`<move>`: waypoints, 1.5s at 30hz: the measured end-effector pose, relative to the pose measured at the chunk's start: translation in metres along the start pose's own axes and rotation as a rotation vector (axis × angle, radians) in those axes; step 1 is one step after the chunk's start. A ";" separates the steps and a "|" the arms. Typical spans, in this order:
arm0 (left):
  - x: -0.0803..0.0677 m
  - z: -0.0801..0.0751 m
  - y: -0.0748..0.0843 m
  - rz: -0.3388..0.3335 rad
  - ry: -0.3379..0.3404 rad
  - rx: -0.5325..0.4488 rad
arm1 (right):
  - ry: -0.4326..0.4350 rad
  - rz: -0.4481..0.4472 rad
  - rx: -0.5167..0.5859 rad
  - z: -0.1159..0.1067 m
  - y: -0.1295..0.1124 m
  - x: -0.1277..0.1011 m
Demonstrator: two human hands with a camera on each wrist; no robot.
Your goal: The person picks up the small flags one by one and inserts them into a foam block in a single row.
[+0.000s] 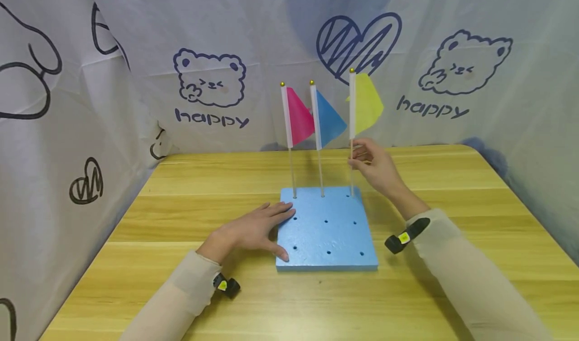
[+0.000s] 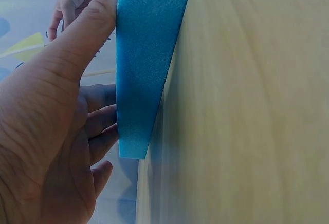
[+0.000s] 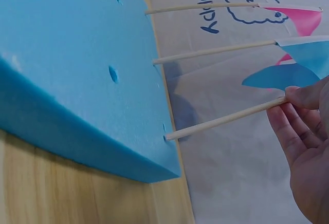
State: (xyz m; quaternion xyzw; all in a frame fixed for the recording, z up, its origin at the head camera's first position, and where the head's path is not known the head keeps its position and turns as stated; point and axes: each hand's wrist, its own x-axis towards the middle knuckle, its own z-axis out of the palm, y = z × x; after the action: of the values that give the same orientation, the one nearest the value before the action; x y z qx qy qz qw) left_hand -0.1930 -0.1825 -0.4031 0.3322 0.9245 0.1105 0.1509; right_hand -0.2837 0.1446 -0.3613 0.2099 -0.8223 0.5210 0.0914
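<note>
A light-blue foam board [image 1: 312, 235] with rows of small holes lies on the table. My left hand [image 1: 258, 226] rests on its left side, fingers spread and thumb near the front corner. In the left wrist view, the thumb and fingers lie along the board's edge [image 2: 146, 59]. Between thumb and fingertips, my right hand [image 1: 376, 167] pinches the wooden stick of a yellow flag [image 1: 367, 104], just below the cloth. The stick's lower end [image 3: 170, 135] is at the board's far right corner, right beside a hole. A pink flag [image 1: 298, 119] and a blue flag [image 1: 329, 122] stand upright in the far row.
The wooden table [image 1: 181, 220] reaches back to a pale printed curtain [image 1: 280, 29] behind the flags. Two more rows of holes run across the board nearer me. A black wrist strap [image 1: 407, 235] sits at the right cuff.
</note>
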 end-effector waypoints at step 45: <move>-0.001 0.000 0.000 0.001 0.009 0.006 | -0.063 0.064 -0.103 0.014 0.006 -0.001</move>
State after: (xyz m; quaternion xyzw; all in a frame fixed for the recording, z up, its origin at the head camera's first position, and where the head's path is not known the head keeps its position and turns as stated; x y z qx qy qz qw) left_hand -0.1921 -0.1828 -0.4024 0.3328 0.9252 0.1092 0.1458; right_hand -0.2850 0.1342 -0.3731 0.1948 -0.8567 0.4738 0.0596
